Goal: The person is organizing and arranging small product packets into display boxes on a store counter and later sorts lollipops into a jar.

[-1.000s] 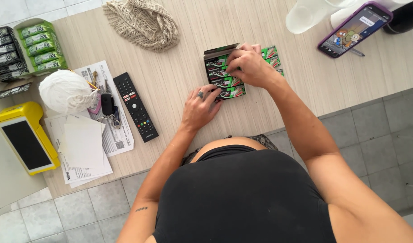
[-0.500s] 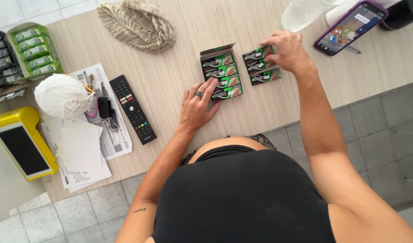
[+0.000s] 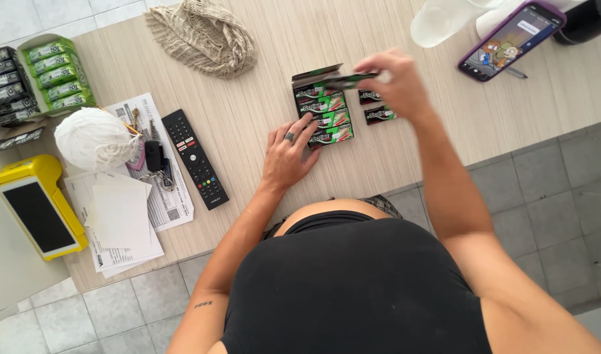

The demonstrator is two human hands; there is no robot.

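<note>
Up over the open display box (image 3: 323, 108), the right hand (image 3: 395, 82) pinches a slim green-and-black gum pack (image 3: 349, 80) between fingers and thumb, held level just above the box's top rows. Lower down, the left hand (image 3: 288, 152) lies flat with fingers spread, its fingertips touching the box's near end. Two loose packs (image 3: 377, 106) lie just beside the box on the desk (image 3: 248, 118). Farther left sit a black remote (image 3: 194, 158), keys (image 3: 153, 160) and papers (image 3: 123, 210); a phone (image 3: 510, 40) leans at upper right.
</note>
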